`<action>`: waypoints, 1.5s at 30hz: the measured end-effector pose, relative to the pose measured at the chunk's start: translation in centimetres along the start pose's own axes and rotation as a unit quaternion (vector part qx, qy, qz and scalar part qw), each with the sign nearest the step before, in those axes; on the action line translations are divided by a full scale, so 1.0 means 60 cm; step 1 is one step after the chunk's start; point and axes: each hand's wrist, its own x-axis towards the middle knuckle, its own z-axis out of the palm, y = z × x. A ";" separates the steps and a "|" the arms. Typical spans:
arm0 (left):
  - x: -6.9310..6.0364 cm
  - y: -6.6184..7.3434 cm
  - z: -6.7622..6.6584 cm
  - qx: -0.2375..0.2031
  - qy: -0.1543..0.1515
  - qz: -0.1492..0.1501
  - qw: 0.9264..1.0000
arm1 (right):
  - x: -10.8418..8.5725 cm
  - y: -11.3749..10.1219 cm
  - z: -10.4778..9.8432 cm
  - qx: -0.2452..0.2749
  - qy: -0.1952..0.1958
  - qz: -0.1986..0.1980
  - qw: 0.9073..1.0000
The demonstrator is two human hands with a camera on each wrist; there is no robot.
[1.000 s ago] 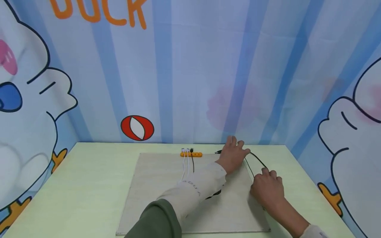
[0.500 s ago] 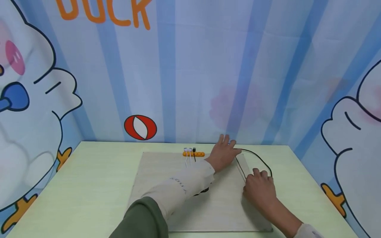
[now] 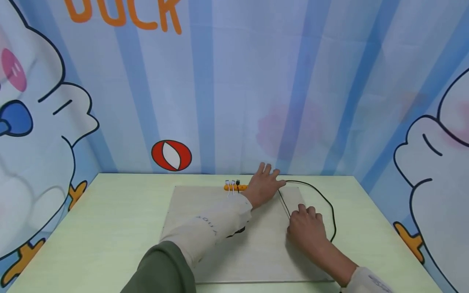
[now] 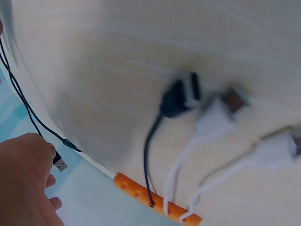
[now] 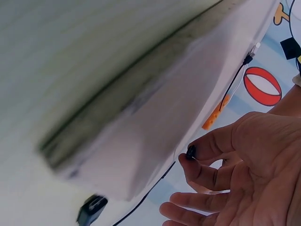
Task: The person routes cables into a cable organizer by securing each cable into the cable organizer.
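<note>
A black USB cable (image 3: 332, 207) loops between the hands over the right side of a pale board (image 3: 264, 260). My left hand (image 3: 263, 188), at the board's back edge, holds the cable between thumb and fingers; its metal-tipped USB plug (image 4: 60, 164) pokes out in the left wrist view. Further forward, my right hand (image 3: 307, 228) pinches a small black piece of the cable (image 5: 190, 152) between thumb and forefinger, other fingers loosely spread. Just left of the left hand lies an orange cable holder (image 3: 235, 187), carrying one black cable (image 4: 146, 155) and two white cables (image 4: 174, 172).
A black plug (image 5: 91, 209) shows beside the board's corner in the right wrist view. Part of a dark object (image 3: 236, 232) shows under the left sleeve. The light table (image 3: 91, 236) surrounds the board, and a striped blue curtain (image 3: 238, 81) hangs behind it.
Both hands have shifted left, drawing the black cable along. The left hand has come closer to the orange holder, and the cable's loop on the right has grown longer.
</note>
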 end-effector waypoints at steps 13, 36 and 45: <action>-0.033 -0.043 0.004 0.006 -0.022 -0.001 1.000 | 0.016 -0.039 -0.002 0.001 -0.013 -0.018 1.000; -0.075 -0.102 0.018 -0.019 -0.051 -0.010 0.998 | 0.034 -0.114 0.006 -0.010 -0.018 -0.046 0.999; -0.085 -0.118 0.015 0.006 -0.061 -0.018 0.998 | 0.043 -0.142 0.016 -0.022 -0.021 -0.067 0.997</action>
